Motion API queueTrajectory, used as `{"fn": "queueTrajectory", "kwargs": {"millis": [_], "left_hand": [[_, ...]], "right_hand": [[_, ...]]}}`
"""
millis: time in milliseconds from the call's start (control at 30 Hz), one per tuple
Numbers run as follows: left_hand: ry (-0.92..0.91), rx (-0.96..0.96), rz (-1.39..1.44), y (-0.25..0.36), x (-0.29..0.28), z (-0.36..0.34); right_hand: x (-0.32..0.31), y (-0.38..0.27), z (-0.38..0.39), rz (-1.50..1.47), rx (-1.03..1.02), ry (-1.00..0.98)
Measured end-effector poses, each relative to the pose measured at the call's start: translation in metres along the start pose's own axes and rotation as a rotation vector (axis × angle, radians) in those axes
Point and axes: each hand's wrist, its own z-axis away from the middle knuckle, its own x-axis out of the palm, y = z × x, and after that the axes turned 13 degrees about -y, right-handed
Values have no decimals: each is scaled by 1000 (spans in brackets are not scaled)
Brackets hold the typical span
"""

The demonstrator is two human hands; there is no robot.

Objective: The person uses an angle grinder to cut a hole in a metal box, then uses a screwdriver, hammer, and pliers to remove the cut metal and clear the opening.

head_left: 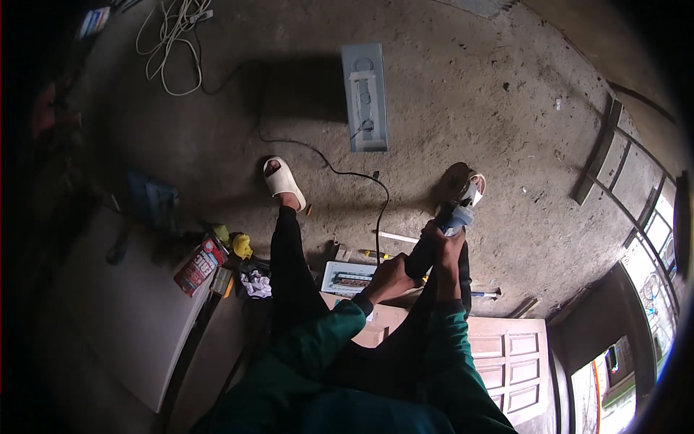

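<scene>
Both my hands are closed around a corded power tool with a dark body and a pale blue-grey front end, held over my right leg. My left hand grips its rear part, while my right hand wraps it near the front. The tool's front end points away from me, close to my right slipper; its exact kind is unclear. A black cord curves across the floor toward my hands. Beyond my feet lies a long grey box with round outlines along its face.
A white panel box with electrical parts lies near my left hand. A red package, yellow crumpled bag and crumpled paper are at left. White cable lies far left. A wooden door panel lies at right.
</scene>
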Motion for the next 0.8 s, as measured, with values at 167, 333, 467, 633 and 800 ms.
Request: {"fn": "queueTrajectory", "kwargs": {"millis": [167, 333, 467, 633, 800], "left_hand": [[-56, -3, 8, -7, -8, -6], [-58, 10, 59, -15, -10, -4], [-11, 57, 69, -18, -10, -2], [-12, 74, 83, -18, -9, 0], [23, 110, 111, -14, -13, 2]], "right_hand": [[12, -4, -1, 39, -28, 17], [23, -6, -4, 70, -39, 21], [27, -2, -7, 158, -18, -19], [29, -2, -11, 130, -63, -47], [29, -10, -14, 195, 43, -32]]}}
